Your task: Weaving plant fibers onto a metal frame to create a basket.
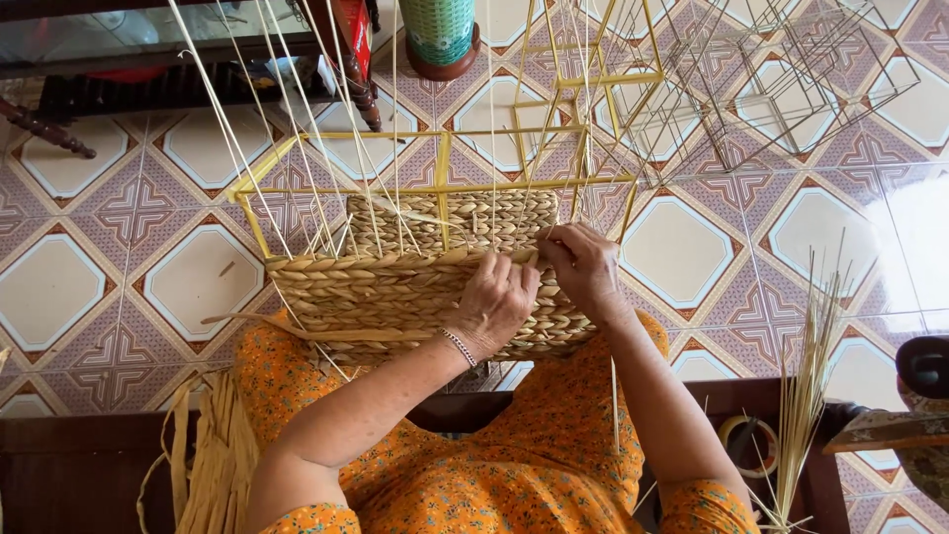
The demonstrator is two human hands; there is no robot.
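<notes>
Woven straw basket [395,297], left hand [494,302], right hand [583,267], fingertips hidden

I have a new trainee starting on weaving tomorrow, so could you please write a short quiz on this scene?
1. True or false: the half-woven straw basket on a yellow metal frame lies across the person's lap.
2. Which hand wears the thin beaded bracelet? A) the left hand B) the right hand
3. What stands on the patterned floor tiles at upper right, beyond the basket?

Key
1. True.
2. A; both hands rest on the basket's woven top edge.
3. Bare wire frames, unwoven, beside a stacked yellow metal frame.
</notes>
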